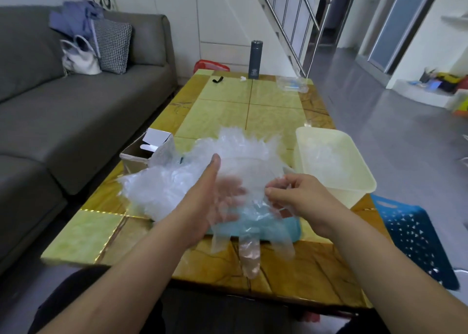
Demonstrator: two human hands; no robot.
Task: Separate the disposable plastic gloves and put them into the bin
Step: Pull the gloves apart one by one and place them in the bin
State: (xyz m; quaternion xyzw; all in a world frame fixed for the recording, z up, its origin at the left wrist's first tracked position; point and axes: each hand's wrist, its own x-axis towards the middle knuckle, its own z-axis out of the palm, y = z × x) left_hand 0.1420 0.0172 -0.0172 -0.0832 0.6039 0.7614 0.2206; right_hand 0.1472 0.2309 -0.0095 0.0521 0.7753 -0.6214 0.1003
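Between the two hands, over the near middle of the table: one thin, clear disposable plastic glove (pixel 249 235), its fingers hanging down toward the near edge. Left hand (pixel 215 197) spread flat, palm up, under the film. Right hand (pixel 293 194) pinched narrow on the glove's cuff edge. Behind and to the left: a crumpled heap of clear plastic gloves (pixel 182 171), not yet separated, lying partly over a light blue cloth (pixel 273 228). Right of the heap: a cream rectangular plastic bin (pixel 354 181) holding some clear plastic already. Judged partly done; most gloves remained. Left, near the heap: an open cardboard box (pixel 141 153). All rested on a yellow-green tiled table (pixel 253 110).
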